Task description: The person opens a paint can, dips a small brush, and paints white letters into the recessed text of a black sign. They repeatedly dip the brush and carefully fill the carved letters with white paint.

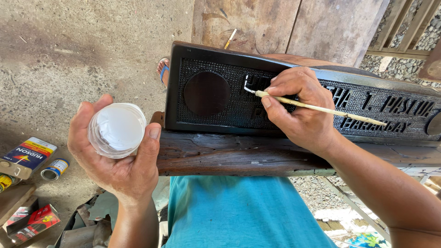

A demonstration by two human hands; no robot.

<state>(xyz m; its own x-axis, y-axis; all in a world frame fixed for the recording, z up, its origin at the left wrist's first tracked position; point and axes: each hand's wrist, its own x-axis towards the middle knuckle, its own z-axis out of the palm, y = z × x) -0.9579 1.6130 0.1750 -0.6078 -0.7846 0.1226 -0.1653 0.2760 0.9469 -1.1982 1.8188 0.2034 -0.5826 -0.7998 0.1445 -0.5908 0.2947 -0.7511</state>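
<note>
The right hand [301, 108] reached in from the lower right, forearm slanting up across the frame, wrist resting on the lower edge of a black carved sign [220, 98]. Its fingers [285, 85] were curled tight around a thin pale brush [321, 109], thumb pressed against the handle near the bristle end. The brush lay nearly level, its long axis running left to right: the white-tipped bristles pointed left and touched a raised letter just right of the sign's round blank disc [206, 93], while the handle's tail stuck out to the right past the hand, dipping slightly.

The left hand [117, 156] rose from the bottom of the frame, palm up, forearm nearly vertical. Its fingers were half closed, cupping a small clear round container [117, 130] of white paint, thumb on the right rim, the opening facing up toward the camera.

The sign lay lengthwise on a weathered wooden bench [239, 156], in front of the person's teal shirt [243, 216]. On the concrete floor at left lay small paint cans [54, 168] and a flat tin [25, 157].
</note>
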